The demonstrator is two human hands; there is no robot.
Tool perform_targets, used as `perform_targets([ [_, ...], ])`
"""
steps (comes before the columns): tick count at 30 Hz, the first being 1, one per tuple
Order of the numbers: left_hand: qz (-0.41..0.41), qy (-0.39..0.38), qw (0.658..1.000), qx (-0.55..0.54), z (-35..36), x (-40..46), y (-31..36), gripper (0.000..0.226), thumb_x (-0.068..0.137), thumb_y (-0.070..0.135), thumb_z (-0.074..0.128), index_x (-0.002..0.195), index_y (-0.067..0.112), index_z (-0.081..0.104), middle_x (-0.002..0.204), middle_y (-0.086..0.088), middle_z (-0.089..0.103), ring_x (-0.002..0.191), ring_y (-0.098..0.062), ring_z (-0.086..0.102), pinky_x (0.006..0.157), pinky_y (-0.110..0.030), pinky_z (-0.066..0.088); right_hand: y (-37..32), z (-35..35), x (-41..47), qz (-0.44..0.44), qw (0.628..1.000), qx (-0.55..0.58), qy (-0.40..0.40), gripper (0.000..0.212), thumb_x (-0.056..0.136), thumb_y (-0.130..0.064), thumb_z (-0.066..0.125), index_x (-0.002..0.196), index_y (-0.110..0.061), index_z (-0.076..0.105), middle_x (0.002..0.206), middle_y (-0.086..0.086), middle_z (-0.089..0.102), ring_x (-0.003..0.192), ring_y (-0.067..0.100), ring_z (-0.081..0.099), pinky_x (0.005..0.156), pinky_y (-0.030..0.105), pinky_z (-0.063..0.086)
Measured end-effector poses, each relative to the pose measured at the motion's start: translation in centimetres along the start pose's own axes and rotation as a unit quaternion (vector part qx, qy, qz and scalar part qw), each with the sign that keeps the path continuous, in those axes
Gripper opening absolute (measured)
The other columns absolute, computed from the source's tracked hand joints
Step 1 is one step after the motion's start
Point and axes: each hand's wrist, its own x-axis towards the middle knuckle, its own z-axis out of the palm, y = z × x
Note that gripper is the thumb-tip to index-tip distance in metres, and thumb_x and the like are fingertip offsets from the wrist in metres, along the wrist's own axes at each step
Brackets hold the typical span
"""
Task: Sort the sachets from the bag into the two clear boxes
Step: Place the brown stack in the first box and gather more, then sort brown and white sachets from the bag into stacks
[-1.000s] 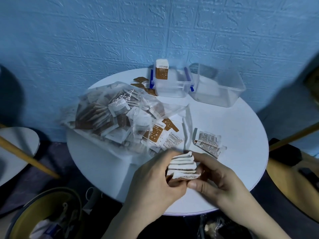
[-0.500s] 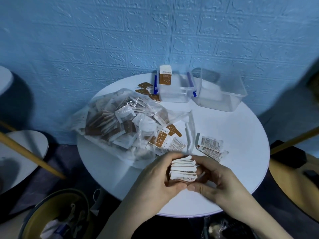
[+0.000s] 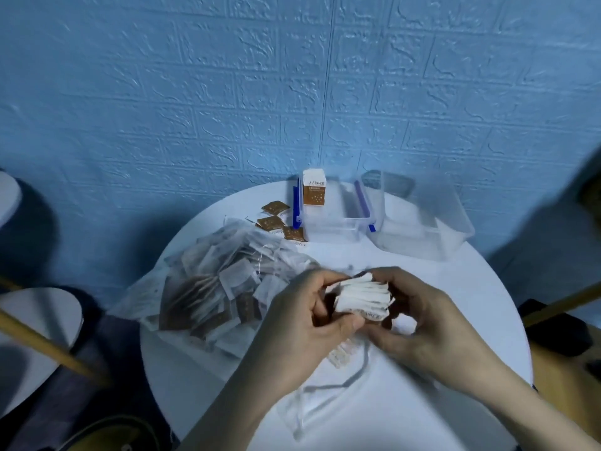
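A stack of white-edged sachets (image 3: 362, 296) is held above the round white table (image 3: 455, 402), gripped from the left by my left hand (image 3: 305, 323) and from the right by my right hand (image 3: 422, 323). A clear plastic bag (image 3: 214, 284) full of brown and white sachets lies on the table's left side, its open end under my hands. At the back stand two clear boxes: the left one (image 3: 335, 222) with blue clips holds upright brown-and-white sachets (image 3: 313, 187), the right one (image 3: 422, 219) looks bare inside.
Three brown sachets (image 3: 274, 219) lie loose on the table left of the clipped box. A blue brick-patterned wall rises directly behind the table. A white stool (image 3: 35, 327) and a wooden stick (image 3: 48, 349) are at the left; a chair (image 3: 566, 353) stands at the right.
Both hands have lifted the sachet stack up and away from the table's near edge, over the bag's opening. The camera has tilted, so the table sits lower in view.
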Motion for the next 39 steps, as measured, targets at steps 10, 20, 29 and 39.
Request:
perform_targets([
  [10, 0.028, 0.045, 0.941, 0.333, -4.5, 13.1, -1.9, 0.057, 0.088, 0.045, 0.061, 0.139, 0.026, 0.043, 0.139, 0.006, 0.045, 0.126, -0.014, 0.042, 0.101, -0.035, 0.038, 2.5, -4.9, 16.5, 0.053, 0.998, -0.009, 0.036, 0.035, 0.073, -0.002, 0.080, 0.095, -0.020, 0.060, 0.078, 0.005, 0.064, 0.066, 0.018, 0.055, 0.066, 0.035, 0.047],
  [20, 0.004, -0.064, 0.909, 0.412, -4.0, 16.8, -5.8, 0.059, 0.094, 0.043, 0.053, 0.147, 0.027, 0.033, 0.161, 0.008, 0.001, 0.145, -0.017, 0.020, 0.115, -0.037, 0.022, 10.0, -2.4, 26.3, 0.145, 0.981, -0.125, -0.036, 0.039, 0.075, 0.000, 0.077, 0.104, -0.013, 0.055, 0.087, 0.008, 0.064, 0.069, 0.023, 0.062, 0.073, 0.042, 0.057],
  [29, 0.023, -0.040, 0.917, 0.397, -3.9, 16.9, -6.4, 0.047, 0.095, 0.038, 0.052, 0.139, 0.029, 0.042, 0.161, 0.012, 0.000, 0.143, -0.010, 0.021, 0.111, -0.032, 0.024, 12.0, 0.0, 28.0, 0.191, 0.971, -0.144, 0.008, 0.057, 0.073, 0.002, 0.078, 0.116, -0.009, 0.042, 0.107, 0.012, 0.053, 0.066, 0.019, 0.056, 0.049, 0.020, 0.049],
  [39, 0.033, -0.038, 0.915, 0.400, -3.7, 16.5, -6.3, 0.049, 0.096, 0.037, 0.052, 0.142, 0.031, 0.036, 0.161, 0.011, -0.002, 0.145, -0.010, 0.017, 0.114, -0.038, 0.025, 12.5, 0.6, 27.4, 0.244, 0.915, -0.304, -0.106, 0.053, 0.081, -0.043, 0.070, 0.122, -0.011, 0.058, 0.117, 0.012, 0.060, 0.104, 0.024, 0.056, 0.086, 0.032, 0.048],
])
